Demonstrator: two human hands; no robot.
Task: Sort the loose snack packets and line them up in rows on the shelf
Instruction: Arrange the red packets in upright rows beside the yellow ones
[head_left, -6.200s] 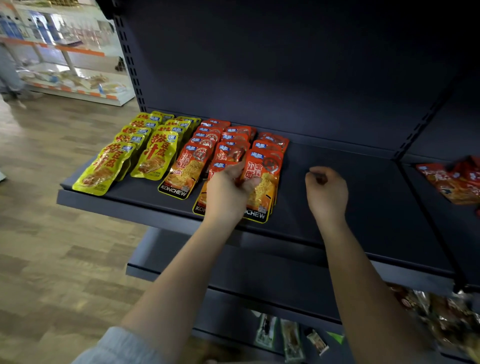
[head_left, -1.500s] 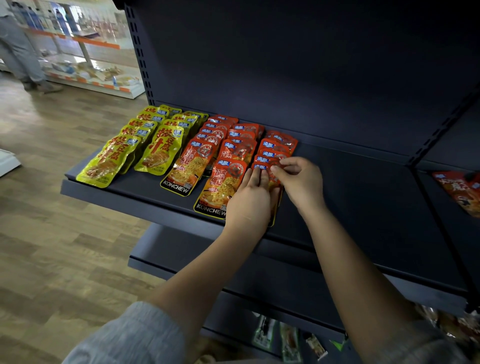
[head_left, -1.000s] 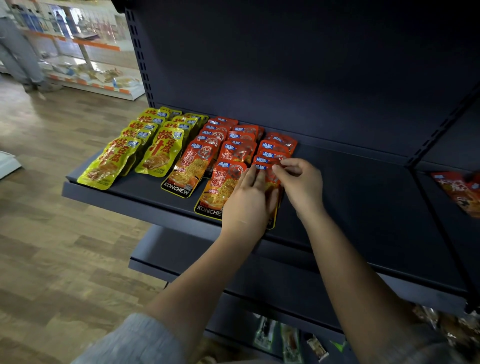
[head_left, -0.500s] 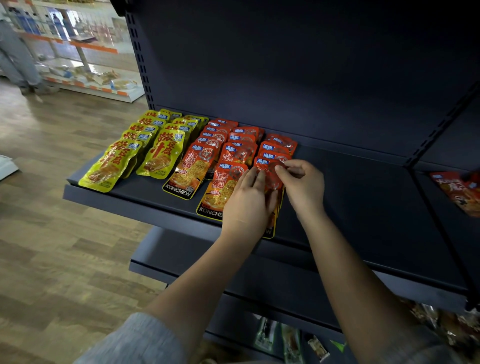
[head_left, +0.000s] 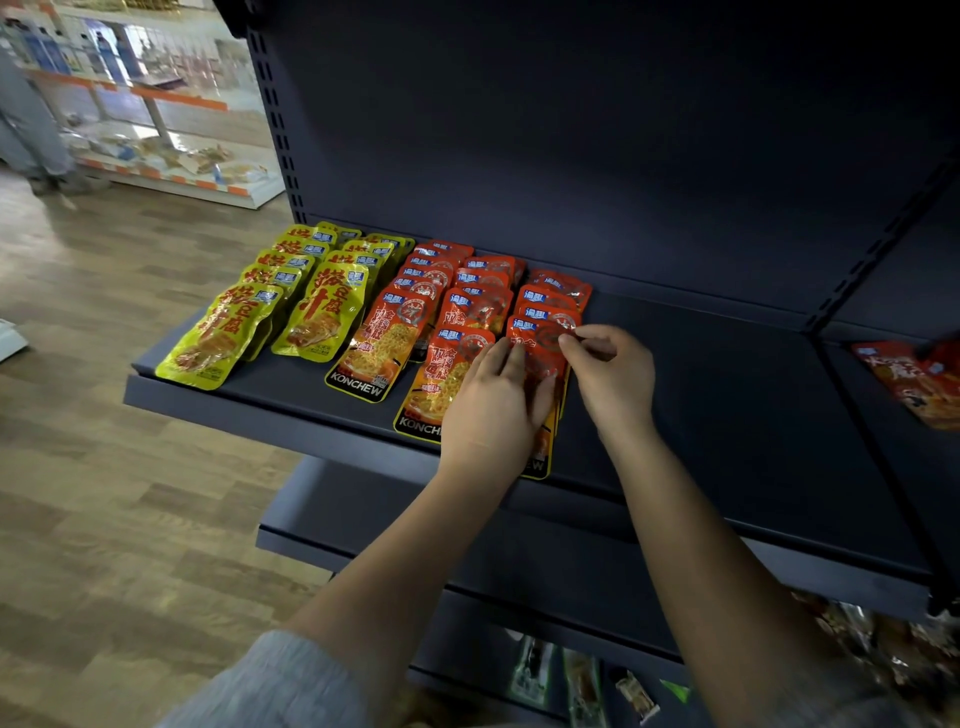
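While my left hand (head_left: 493, 410) presses flat on the front red-orange snack packet (head_left: 540, 348), right hand (head_left: 613, 374) pinching its glossy top edge, yellow packet rows (head_left: 291, 306) alongside, dark shelf (head_left: 727, 415).

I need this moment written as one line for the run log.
stage: aligning third red row | left hand: flat on front red packet | right hand: pinches its top edge | yellow rows: lined up | shelf

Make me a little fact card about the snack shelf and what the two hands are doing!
Shelf: dark shelf, bare on the right
Yellow packets: yellow packets, two rows on the left
Red packets: red packets, three rows beside the yellow
Left hand: left hand lies flat on the front red packet
Right hand: right hand pinches that packet's top corner
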